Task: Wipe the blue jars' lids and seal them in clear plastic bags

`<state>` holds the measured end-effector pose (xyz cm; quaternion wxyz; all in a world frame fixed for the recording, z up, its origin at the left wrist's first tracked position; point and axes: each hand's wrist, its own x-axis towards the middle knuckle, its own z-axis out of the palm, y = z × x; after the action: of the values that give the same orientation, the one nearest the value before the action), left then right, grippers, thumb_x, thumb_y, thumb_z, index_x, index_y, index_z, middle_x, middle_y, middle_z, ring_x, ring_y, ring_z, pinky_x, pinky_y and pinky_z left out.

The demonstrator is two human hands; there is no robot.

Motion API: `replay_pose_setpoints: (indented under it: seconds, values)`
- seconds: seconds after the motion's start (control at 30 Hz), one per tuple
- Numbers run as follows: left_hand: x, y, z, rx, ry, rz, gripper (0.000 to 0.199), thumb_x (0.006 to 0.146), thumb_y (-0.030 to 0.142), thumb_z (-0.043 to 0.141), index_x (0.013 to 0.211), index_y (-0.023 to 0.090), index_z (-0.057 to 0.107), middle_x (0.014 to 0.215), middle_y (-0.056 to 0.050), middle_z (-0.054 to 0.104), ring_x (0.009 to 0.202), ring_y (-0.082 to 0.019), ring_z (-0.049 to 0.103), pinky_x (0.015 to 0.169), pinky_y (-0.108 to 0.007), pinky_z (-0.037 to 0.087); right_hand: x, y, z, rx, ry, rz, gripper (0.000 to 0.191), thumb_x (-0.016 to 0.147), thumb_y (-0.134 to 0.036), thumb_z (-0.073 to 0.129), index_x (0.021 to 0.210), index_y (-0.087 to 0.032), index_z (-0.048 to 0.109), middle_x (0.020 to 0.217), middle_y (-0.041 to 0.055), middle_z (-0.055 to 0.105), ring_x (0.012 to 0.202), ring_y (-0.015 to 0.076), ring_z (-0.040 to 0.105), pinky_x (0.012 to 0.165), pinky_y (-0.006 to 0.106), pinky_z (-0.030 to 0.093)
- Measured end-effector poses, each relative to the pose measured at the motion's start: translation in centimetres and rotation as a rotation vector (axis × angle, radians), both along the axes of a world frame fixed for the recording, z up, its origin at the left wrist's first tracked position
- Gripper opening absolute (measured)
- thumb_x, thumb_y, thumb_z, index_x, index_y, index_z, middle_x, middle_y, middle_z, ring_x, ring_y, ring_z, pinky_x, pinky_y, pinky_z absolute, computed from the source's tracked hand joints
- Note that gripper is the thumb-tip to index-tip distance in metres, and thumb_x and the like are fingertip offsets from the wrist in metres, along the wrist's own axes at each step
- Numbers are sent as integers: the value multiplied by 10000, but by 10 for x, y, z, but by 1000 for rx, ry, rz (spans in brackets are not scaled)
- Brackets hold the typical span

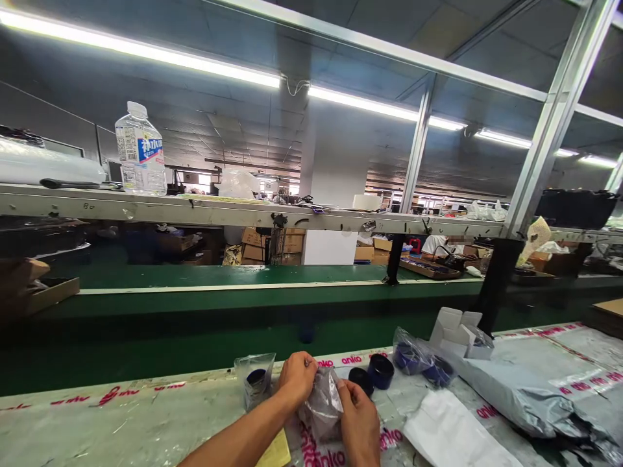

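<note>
Between both hands, a clear plastic bag point(324, 401) is gripped near its upper edge, above the bench. My left hand point(298, 376) pinches its left side with closed fingers. My right hand point(359, 415) has its thumb and fingers closed on the bag's right side. Whether anything lies inside the bag I cannot tell. Just left of my left hand stands another clear bag point(256, 389) with a dark round piece in it. Beyond my right hand are a black-topped cylinder point(361, 379) and a dark blue cylinder point(381, 371), touching or nearly so.
Bagged blue cylinders point(411, 358) lie farther right, near an open white box point(455, 334). White sheets point(455, 431) and a grey plastic package point(520, 395) cover the right side. Behind runs a green conveyor point(195, 324), below a shelf point(204, 209) holding a water bottle point(141, 155).
</note>
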<state>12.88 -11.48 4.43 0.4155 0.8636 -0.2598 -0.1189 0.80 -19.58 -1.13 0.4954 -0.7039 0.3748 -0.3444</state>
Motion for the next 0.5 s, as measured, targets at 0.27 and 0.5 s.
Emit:
replay_pose_setpoints:
  seconds: [0.27,0.5]
  values:
    - [16,-17,-11,114,101,7,234,972,359,628,906,139,675,872,-13,694,839,-177,677,812,-354,564,-1,0,5,-204,325,-2,366,993,-306,365,1054,-209,713,1020,93,774,966,286,714,778,314,490]
    - [11,-10,-3,296,-12,-15,183,965,326,646,942,148,687,964,-38,710,995,-216,683,938,-429,547,-3,12,15,-381,609,37,304,1046,-169,395,1117,-181,690,990,143,771,963,331,724,753,361,496]
